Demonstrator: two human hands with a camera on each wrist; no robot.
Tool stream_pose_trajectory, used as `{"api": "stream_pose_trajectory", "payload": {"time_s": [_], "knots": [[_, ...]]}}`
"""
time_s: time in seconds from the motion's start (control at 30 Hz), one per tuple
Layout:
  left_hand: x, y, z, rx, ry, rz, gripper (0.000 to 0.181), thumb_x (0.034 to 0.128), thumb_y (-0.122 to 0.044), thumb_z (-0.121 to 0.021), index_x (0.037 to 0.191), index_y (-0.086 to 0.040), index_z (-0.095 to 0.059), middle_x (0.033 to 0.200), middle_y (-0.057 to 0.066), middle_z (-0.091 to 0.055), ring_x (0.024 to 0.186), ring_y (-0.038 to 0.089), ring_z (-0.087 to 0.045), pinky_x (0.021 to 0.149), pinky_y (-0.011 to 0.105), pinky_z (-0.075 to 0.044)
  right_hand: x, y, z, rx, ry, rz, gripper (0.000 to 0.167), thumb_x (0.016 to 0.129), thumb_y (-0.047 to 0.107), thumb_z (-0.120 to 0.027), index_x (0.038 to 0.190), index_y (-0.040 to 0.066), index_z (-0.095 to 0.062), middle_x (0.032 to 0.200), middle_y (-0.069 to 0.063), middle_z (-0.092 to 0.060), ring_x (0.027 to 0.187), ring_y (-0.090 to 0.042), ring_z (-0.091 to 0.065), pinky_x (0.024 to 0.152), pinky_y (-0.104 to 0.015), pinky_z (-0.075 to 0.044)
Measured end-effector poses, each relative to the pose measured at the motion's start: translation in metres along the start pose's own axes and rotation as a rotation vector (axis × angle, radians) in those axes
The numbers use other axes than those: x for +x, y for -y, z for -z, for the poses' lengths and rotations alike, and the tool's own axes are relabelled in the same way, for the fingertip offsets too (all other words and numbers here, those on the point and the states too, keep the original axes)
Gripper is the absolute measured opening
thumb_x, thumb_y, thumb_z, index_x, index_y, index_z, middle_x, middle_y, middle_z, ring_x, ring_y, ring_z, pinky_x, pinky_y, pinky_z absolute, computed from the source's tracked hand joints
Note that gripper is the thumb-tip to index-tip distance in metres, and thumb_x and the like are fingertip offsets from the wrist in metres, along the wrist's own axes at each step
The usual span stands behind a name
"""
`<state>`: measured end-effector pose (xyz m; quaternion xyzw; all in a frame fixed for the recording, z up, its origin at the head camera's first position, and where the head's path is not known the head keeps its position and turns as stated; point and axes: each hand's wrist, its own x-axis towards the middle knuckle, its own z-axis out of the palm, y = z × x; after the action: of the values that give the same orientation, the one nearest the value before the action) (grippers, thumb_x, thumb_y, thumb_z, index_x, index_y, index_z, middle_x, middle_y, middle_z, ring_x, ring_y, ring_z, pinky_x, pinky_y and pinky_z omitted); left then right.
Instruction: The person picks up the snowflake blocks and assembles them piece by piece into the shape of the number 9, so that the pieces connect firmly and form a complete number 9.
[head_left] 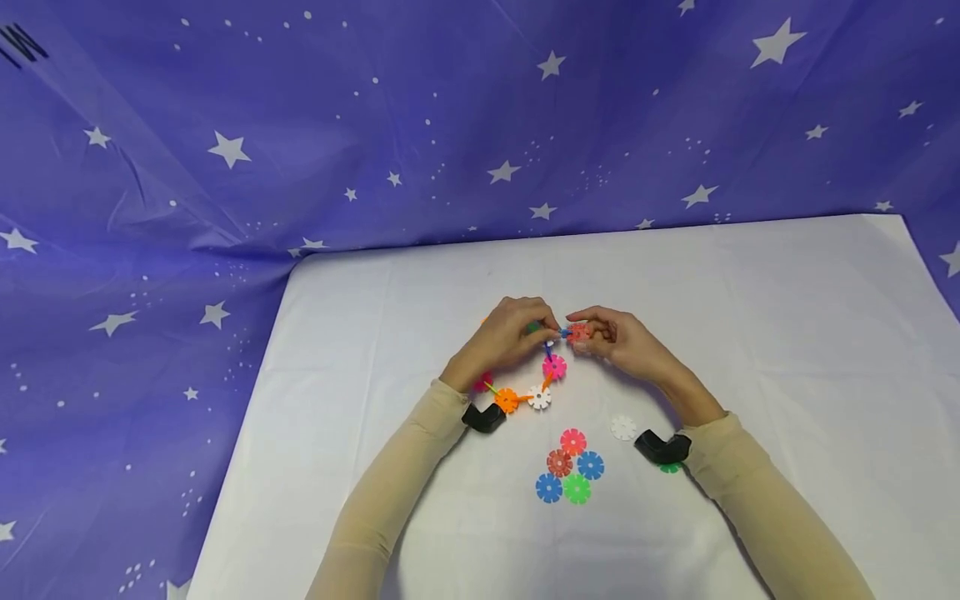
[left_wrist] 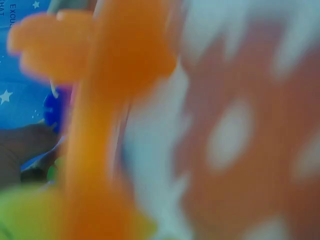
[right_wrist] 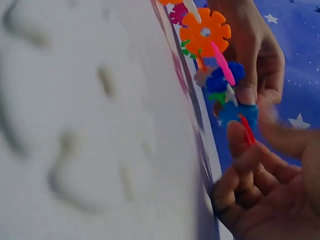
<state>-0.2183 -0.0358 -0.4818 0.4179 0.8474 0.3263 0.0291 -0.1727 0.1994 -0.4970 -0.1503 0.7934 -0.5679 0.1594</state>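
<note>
between the left hand (head_left: pixel 513 333) and right hand (head_left: pixel 630 340), red disc (head_left: pixel 579 333) meets blue disc (right_wrist: pixel 230 115) crosswise; left pinches blue, right pinches red.

Both arms (head_left: pixel 408 467) extended forward, left grip (head_left: pixel 513 332) pinching, right grip (head_left: pixel 628 340) close beside it, fingers (head_left: pixel 602 313) curled

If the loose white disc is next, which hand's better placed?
Right, probably: the right hand is nearer the loose white disc, though it should first release the red disc. The left hand pinches the blue disc on the chain.
</note>
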Motion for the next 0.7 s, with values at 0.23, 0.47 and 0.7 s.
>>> {"api": "stream_pose_trajectory", "payload": {"time_s": [0.23, 0.47, 0.7], "knots": [[0.000, 0.006, 0.012, -0.014, 0.049, 0.063, 0.010, 0.0907, -0.024, -0.071, 0.095, -0.015, -0.073, 0.094, -0.005, -0.070, 0.088, 0.006, -0.064, 0.094, 0.031, -0.047, -0.027, -0.001, 0.015, -0.187, 0.050, 0.167, 0.060, 0.082, 0.010, -0.079, 0.136, 0.005, -0.053, 0.100, -0.010, -0.065, 0.067, -0.011, -0.049, 0.060, -0.023, -0.042], [-0.001, 0.010, 0.018, -0.037, 0.049, 0.063, 0.010, 0.0904, -0.021, -0.071, 0.096, -0.014, -0.073, 0.094, -0.004, -0.070, 0.088, 0.006, -0.064, 0.095, 0.031, -0.046, -0.064, -0.008, 0.019, -0.398, 0.258, 0.191, 0.054, 0.073, 0.031, -0.086, 0.121, 0.018, -0.064, 0.103, 0.005, -0.060, 0.092, -0.011, -0.052, 0.083, -0.026, -0.044], [-0.003, 0.009, 0.012, -0.075, 0.064, 0.073, 0.012, 0.0917, -0.022, -0.070, 0.097, -0.013, -0.073, 0.095, -0.003, -0.071, 0.087, 0.006, -0.064, 0.089, 0.025, -0.048, -0.074, -0.008, 0.015, -0.561, 0.296, 0.225, 0.041, 0.068, 0.030, -0.089, 0.103, 0.028, -0.066, 0.103, 0.013, -0.054, 0.104, -0.008, -0.046, 0.091, -0.034, -0.039]]}}
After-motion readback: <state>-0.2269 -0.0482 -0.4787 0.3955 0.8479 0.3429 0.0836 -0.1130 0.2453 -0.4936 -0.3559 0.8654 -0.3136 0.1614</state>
